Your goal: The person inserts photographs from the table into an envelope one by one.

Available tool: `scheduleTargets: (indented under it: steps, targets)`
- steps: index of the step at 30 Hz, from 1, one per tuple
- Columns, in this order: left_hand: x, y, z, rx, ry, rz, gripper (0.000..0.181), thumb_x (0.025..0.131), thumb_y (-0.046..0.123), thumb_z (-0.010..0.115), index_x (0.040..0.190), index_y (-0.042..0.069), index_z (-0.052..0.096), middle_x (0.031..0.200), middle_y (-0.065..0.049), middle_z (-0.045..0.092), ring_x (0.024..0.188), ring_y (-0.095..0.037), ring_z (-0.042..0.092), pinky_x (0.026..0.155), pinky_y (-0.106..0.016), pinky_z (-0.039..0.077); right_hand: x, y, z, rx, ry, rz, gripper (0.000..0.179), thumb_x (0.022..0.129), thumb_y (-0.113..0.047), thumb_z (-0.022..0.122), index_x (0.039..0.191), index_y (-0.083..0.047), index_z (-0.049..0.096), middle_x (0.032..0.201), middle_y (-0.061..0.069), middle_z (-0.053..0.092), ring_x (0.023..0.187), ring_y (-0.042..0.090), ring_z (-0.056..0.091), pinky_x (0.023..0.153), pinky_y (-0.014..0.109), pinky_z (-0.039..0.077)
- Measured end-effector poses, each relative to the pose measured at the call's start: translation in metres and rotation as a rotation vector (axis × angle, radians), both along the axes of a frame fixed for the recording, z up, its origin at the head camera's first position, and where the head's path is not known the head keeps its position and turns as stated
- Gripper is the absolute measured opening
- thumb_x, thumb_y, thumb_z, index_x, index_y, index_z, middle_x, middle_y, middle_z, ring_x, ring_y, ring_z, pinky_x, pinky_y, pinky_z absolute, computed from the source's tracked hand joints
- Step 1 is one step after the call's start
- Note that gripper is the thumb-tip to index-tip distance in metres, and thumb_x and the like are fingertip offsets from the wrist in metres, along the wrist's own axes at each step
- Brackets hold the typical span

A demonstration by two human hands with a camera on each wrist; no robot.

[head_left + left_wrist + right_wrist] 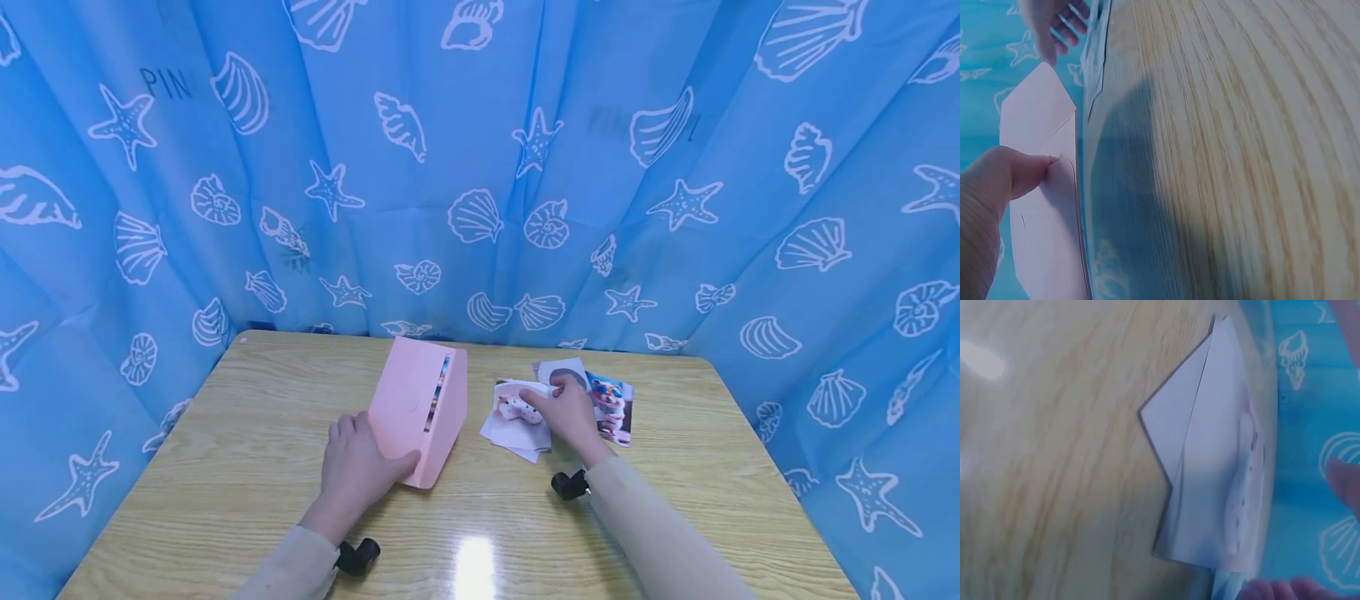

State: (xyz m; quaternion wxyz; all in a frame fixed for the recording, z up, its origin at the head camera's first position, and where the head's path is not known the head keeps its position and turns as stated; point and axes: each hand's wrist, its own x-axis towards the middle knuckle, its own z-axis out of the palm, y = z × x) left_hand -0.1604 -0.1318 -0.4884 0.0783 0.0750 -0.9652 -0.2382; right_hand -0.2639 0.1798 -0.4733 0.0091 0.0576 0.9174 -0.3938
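Note:
My left hand (358,467) grips a pink paper envelope (399,387), its thumb across the near side and its fingers at the left. Through the envelope's gap, edges of colourful cards (437,396) show. In the left wrist view, the thumb (1022,172) presses on the pink paper (1044,225). My right hand (572,417) hovers over loose picture cards, thumb and fingers apart. Beneath it lie a card with a spotted white shape (517,408) and a card with a grey shape (562,367); a hamster picture card (611,400) lies to their right.
The wooden table (247,433) reaches back to a blue curtain (480,150) printed with shells and starfish. White cards (1166,412) overlap in a loose pile in the right wrist view. A black wrist camera (358,557) sits at the left sleeve, another (568,485) at the right.

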Motion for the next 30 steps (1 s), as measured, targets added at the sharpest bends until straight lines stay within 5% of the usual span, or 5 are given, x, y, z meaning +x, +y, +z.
scheduleTargets:
  steps: [17, 30]
  targets:
    - [0.001, 0.000, -0.003, 0.023, -0.002, 0.003, 0.106, 0.064, 0.066, 0.076, 0.129, -0.011, 0.044, 0.111, -0.022, 0.047, 0.098, -0.033, 0.041, 0.076, -0.044, 0.040, -0.013, 0.002, -0.015, 0.084, -0.092, 0.027, 0.087, 0.074, -0.053, 0.078, 0.122, 0.015, 0.054, 0.119, 0.030, 0.058, 0.102, 0.035, 0.058, 0.086, 0.046, 0.047]
    - [0.001, 0.004, -0.003, 0.058, -0.019, 0.006, 0.103, 0.064, 0.065, 0.076, 0.128, -0.010, 0.045, 0.110, -0.020, 0.047, 0.097, -0.031, 0.041, 0.074, -0.041, 0.039, -0.022, 0.001, -0.015, 0.153, -0.183, 0.010, 0.076, 0.076, -0.046, 0.079, 0.122, 0.011, 0.059, 0.121, 0.028, 0.057, 0.112, 0.044, 0.049, 0.093, 0.052, 0.039]
